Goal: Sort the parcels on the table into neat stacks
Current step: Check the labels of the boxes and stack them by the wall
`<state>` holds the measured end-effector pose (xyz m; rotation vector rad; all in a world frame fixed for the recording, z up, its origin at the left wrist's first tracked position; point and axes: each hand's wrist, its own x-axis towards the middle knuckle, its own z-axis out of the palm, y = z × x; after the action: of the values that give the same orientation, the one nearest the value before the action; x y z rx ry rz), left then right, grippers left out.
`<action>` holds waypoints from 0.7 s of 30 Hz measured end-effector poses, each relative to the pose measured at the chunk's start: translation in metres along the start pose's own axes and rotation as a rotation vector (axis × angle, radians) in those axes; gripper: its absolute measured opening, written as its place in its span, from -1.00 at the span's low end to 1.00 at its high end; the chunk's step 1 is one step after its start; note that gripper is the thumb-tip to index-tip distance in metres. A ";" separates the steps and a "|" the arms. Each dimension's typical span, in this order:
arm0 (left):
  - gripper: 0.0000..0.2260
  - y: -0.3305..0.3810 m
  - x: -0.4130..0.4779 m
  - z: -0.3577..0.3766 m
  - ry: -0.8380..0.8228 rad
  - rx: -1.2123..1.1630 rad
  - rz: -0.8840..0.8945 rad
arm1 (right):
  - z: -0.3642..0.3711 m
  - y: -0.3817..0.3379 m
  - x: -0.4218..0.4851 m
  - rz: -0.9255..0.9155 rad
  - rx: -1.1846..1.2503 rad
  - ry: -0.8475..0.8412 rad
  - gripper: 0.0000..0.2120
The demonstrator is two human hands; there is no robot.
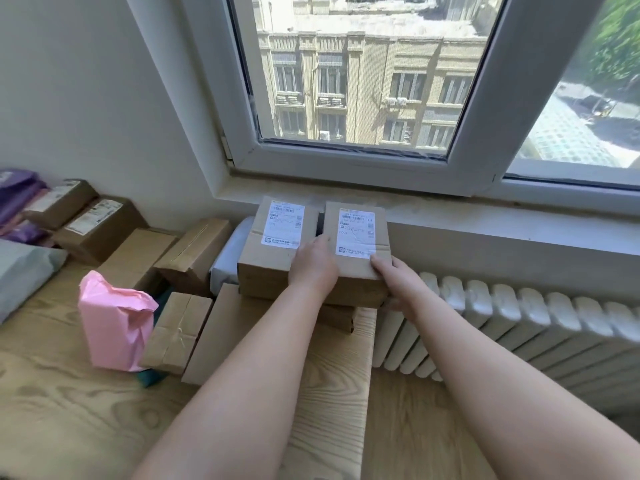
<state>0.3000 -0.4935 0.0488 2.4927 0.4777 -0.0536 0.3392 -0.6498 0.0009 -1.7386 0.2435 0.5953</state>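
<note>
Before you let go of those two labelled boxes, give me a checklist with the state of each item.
1. Labels face up on the left labelled box and the right labelled box: ok.
2. The two set flush, side by side: cannot tell; the left hand covers the near end of the seam.
3. Right hand grips the right labelled box, thumb on top at its near corner: ok.
4. Firm support underneath: cannot tell; little more than a flat carton shows below.
5. Rest of the table sorted: not ok; the pink parcel and the string-tied parcel lie loose at left.
</note>
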 end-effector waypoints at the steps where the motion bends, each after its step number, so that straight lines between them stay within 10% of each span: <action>1: -0.58 0.002 -0.001 0.000 -0.002 -0.077 0.008 | -0.003 0.000 -0.003 -0.004 0.008 0.004 -0.59; 16: -0.74 -0.019 -0.055 -0.013 -0.101 -0.945 -0.169 | -0.023 0.013 -0.090 -0.073 0.153 0.064 -0.64; 21: -0.46 -0.048 -0.099 -0.021 -0.334 -1.087 -0.162 | -0.003 0.047 -0.137 -0.016 0.325 0.073 -0.67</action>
<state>0.1895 -0.4776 0.0538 1.3461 0.4053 -0.2075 0.2025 -0.6851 0.0314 -1.4474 0.3567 0.4531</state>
